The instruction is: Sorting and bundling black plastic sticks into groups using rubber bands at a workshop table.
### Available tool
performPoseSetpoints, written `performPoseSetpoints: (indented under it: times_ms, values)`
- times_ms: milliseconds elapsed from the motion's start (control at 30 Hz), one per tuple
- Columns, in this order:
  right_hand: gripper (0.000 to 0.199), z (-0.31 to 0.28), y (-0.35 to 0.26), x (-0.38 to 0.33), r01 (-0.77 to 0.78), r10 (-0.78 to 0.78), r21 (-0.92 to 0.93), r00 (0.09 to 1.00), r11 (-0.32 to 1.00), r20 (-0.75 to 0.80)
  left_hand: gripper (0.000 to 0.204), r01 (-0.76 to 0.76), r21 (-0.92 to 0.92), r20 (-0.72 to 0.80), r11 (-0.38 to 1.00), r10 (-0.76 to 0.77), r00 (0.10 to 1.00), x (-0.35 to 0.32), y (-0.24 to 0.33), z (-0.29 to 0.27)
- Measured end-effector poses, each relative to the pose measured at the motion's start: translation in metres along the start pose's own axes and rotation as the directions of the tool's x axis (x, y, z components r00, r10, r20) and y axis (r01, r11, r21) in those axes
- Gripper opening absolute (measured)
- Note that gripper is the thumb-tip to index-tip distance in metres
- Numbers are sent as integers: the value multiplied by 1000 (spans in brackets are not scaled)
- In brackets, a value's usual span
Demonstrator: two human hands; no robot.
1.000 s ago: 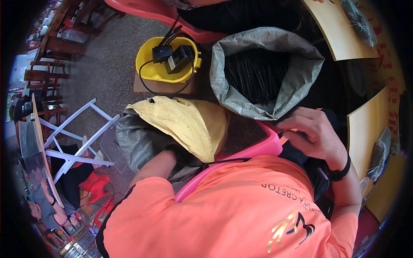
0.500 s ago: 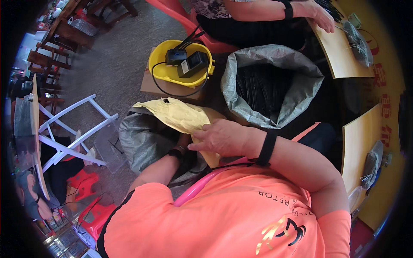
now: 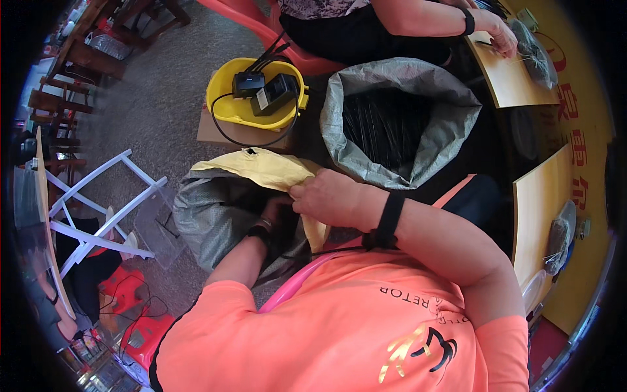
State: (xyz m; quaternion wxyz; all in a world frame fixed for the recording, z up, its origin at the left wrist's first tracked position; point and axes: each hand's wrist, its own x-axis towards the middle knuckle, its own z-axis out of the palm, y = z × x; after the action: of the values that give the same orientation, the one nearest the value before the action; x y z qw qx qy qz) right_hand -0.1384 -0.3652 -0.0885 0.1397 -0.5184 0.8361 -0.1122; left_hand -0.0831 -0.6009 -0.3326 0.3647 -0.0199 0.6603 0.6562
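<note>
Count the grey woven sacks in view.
2: the nearer sack, left hand in its mouth; the farther sack, right of the yellow tub. Others may be hidden.

We see a yellow tub at the far middle, with two dark devices and black cables in it, on a cardboard box. Beyond it, to the right, a person sits on a red chair. On our left we have a white crossed frame, red plastic stools nearer and dark wooden furniture farther off. On our right, two pale boards carry plastic bundles beside a yellow banner
</note>
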Motion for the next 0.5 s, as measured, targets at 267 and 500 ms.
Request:
performPoseSetpoints:
  times_ms: [267,500]
  values:
    - [11,-9,7,-4,-219,218,18,975,976,52,26,60,-110,-159,992,-77,984,-22,-21,-2]
    - [13,-2,17,-6,-297,294,-3,945,955,140,32,150,-636,-120,757,-289,950,-56,71,13]
